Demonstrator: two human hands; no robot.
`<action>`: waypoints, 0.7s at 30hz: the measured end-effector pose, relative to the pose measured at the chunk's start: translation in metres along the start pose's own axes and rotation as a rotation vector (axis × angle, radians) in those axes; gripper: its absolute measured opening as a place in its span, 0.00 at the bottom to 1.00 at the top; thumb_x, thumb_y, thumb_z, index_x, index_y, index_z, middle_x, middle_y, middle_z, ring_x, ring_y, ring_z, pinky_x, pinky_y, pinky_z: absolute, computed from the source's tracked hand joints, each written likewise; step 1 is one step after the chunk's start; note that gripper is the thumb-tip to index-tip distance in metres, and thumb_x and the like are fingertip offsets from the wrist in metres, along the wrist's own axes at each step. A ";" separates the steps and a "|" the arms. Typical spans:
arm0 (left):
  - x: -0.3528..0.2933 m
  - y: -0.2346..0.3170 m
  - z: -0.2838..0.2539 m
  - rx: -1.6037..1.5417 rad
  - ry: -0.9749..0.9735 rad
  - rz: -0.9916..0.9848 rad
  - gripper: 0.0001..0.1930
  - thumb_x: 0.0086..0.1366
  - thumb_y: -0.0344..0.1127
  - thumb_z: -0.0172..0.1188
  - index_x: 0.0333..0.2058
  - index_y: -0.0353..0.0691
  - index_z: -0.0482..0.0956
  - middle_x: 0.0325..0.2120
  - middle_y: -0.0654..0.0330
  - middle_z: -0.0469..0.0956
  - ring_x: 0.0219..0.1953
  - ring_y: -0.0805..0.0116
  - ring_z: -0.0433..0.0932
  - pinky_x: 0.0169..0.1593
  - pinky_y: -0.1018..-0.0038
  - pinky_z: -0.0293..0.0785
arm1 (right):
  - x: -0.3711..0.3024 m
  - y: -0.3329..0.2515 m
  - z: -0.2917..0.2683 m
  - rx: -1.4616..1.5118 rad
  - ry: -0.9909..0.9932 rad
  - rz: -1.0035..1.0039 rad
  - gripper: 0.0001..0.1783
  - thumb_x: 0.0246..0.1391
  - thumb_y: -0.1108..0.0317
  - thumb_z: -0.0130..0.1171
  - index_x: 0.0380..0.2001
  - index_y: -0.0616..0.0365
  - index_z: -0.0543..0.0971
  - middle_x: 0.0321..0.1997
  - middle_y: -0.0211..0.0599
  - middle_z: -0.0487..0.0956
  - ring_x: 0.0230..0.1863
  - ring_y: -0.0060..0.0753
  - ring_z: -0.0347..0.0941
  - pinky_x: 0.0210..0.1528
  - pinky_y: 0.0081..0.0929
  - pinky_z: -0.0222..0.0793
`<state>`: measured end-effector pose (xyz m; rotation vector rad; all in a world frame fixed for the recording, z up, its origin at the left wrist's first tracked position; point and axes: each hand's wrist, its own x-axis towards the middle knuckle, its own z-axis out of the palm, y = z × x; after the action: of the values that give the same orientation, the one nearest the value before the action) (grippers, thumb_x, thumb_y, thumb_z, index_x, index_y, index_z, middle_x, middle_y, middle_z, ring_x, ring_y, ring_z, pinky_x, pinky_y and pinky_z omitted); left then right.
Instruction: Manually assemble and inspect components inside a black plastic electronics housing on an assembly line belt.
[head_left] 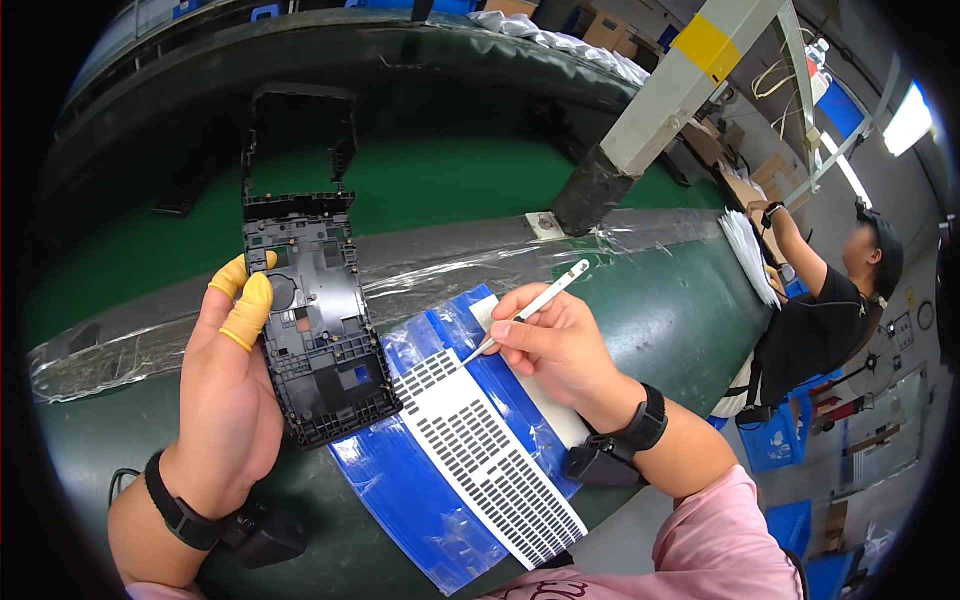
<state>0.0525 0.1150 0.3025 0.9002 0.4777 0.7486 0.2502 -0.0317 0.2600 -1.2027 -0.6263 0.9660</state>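
Observation:
My left hand (238, 365), with yellow finger cots on two fingers, grips a long black plastic frame (312, 300) by its left edge. The frame is tilted up and has ribs, cut-outs and an open section at its far end. A pair of white tweezers (535, 303) is pinched in my right hand (560, 348). Their tip is at the upper part of a white sheet (445, 392) bearing rows of small black rectangular stickers. Under the sheet lies a blue board (400, 490) wrapped in clear tape. Whether a sticker is on the tip is too small to tell.
Beyond the green bench (650, 290) runs a dark rail (400, 262) covered in clear film, with a green belt (430, 180) behind it. A grey post (660, 110) rises at right. Another person (815, 330) works farther right, beside a stack of white sheets (750, 260) and blue bins (775, 435).

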 end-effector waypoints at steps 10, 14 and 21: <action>-0.010 -0.007 0.008 -0.121 -0.077 -0.081 0.14 0.62 0.33 0.44 0.46 0.41 0.58 0.40 0.57 0.67 0.41 0.67 0.69 0.45 0.68 0.69 | -0.005 -0.009 -0.001 0.077 -0.015 0.041 0.06 0.44 0.80 0.53 0.29 0.64 0.71 0.22 0.40 0.74 0.16 0.16 0.63 0.15 0.10 0.55; -0.022 -0.008 0.009 -0.214 -0.165 -0.224 0.16 0.62 0.33 0.42 0.49 0.44 0.54 0.45 0.55 0.64 0.47 0.62 0.66 0.48 0.61 0.66 | -0.025 -0.039 0.013 0.080 -0.113 -0.130 0.07 0.44 0.81 0.52 0.30 0.63 0.70 0.25 0.39 0.73 0.18 0.16 0.63 0.16 0.11 0.54; -0.035 -0.006 0.015 -0.201 -0.201 -0.274 0.20 0.62 0.35 0.44 0.52 0.47 0.53 0.48 0.56 0.62 0.49 0.60 0.65 0.49 0.60 0.66 | -0.042 -0.040 0.063 0.069 -0.167 -0.201 0.10 0.45 0.82 0.53 0.33 0.65 0.69 0.30 0.37 0.74 0.33 0.23 0.72 0.33 0.16 0.67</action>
<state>0.0421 0.0786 0.3086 0.6957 0.3326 0.4418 0.1889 -0.0409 0.3194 -0.9839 -0.8236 0.9151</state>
